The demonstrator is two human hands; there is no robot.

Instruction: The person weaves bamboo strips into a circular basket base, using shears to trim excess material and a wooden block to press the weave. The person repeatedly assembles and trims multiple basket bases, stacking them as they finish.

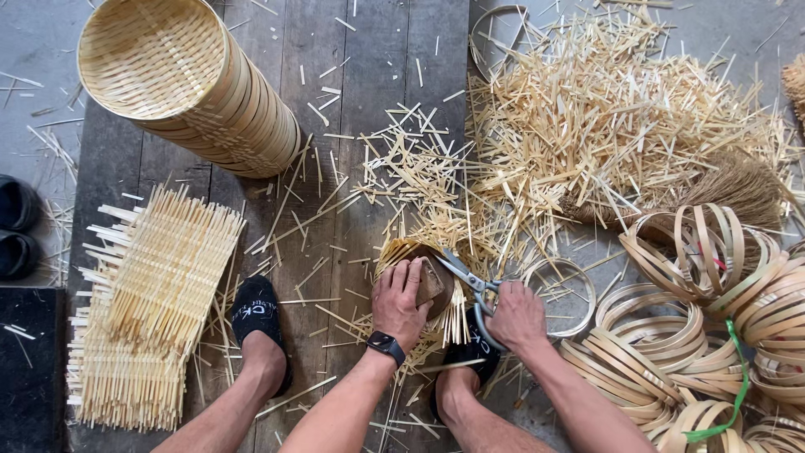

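left hand: closed over a dark round mould, pressing a woven bamboo mat onto it, low centre on the plank floor
right hand: gripping scissors, blades open at the mat's edge
stack: finished baskets top left
left side: flat woven mats
right side: offcut pile, bamboo hoops

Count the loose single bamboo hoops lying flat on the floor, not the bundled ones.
2: one hoop beside the right hand and scissors, one hoop at the top, half under the offcut pile. Others may be buried.
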